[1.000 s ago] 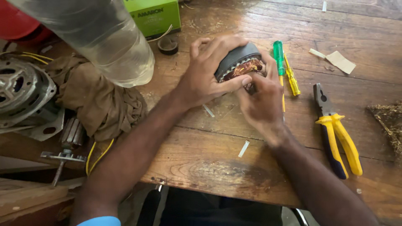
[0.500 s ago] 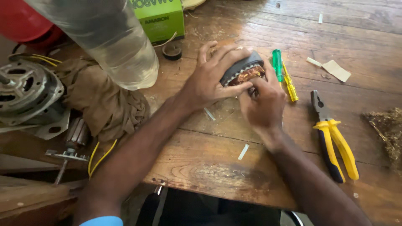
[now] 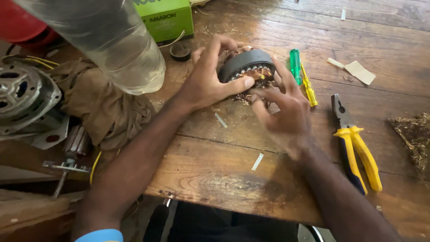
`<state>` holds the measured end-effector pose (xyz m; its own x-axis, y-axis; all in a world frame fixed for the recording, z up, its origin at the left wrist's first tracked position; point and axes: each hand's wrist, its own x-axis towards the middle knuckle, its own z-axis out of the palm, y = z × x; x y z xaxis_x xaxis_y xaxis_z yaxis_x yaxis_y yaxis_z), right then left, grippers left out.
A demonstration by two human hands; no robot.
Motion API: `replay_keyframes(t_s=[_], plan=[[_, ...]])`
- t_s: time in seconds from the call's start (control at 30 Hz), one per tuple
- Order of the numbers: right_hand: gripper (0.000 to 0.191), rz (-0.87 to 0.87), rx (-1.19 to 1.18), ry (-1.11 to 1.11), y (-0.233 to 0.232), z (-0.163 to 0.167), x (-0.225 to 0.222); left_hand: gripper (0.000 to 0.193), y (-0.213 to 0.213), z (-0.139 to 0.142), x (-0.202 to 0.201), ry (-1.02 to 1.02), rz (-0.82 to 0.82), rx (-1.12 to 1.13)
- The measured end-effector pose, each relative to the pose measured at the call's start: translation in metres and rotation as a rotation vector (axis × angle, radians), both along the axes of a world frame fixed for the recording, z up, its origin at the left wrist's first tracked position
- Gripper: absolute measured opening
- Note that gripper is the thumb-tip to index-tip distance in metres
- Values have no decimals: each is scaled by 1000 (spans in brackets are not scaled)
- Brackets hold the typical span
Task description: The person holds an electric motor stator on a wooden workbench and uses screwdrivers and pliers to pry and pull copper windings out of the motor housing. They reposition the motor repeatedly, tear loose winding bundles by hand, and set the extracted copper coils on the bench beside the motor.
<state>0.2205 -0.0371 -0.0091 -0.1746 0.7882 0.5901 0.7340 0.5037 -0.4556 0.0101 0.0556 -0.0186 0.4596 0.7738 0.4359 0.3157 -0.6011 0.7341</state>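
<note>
Motor stator (image 3: 247, 67) mid-table, tilted on edge, copper windings facing near. Left hand (image 3: 207, 78) wraps its left side, thumb pressed across winding face: firm hold. Right hand (image 3: 284, 112) has eased back from second ago, fingers (image 3: 262, 96) now spread, tips just touching lower windings, gripping nothing. Green screwdriver (image 3: 295, 67) and pliers (image 3: 354, 143) lie untouched to right. Looks like picking at wire continues.

One head-worn camera looks steeply down from above and behind the hands (image 3: 251, 89), close in, facing forward across the wooden counter (image 3: 215, 170). Its near edge lies below the forearms; no second view shares the scene.
</note>
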Motion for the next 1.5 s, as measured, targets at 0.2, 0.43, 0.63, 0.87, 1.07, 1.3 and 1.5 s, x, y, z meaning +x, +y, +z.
replay_keyframes(t_s=[0.2,0.43,0.63,0.87,1.07,1.3,1.5], plan=[[17,-27,-3,-16,-3,-5,-1,90,0,2,-2,282,67,51],[17,1,-16,-17,-2,-10,-1,95,-4,7,-3,425,143,2],[20,14,-44,-31,-4,-7,-4,91,-8,15,-8,353,126,-79],[26,31,-30,-49,-10,0,-12,91,-8,14,-17,274,111,-257],[26,10,-1,-78,-13,3,-17,108,-3,10,-22,209,79,-376],[27,-11,10,-109,-9,-1,-18,101,-5,6,-16,-141,-157,-531],[22,-14,3,-117,-8,-3,-12,101,-7,7,-6,318,146,-294]])
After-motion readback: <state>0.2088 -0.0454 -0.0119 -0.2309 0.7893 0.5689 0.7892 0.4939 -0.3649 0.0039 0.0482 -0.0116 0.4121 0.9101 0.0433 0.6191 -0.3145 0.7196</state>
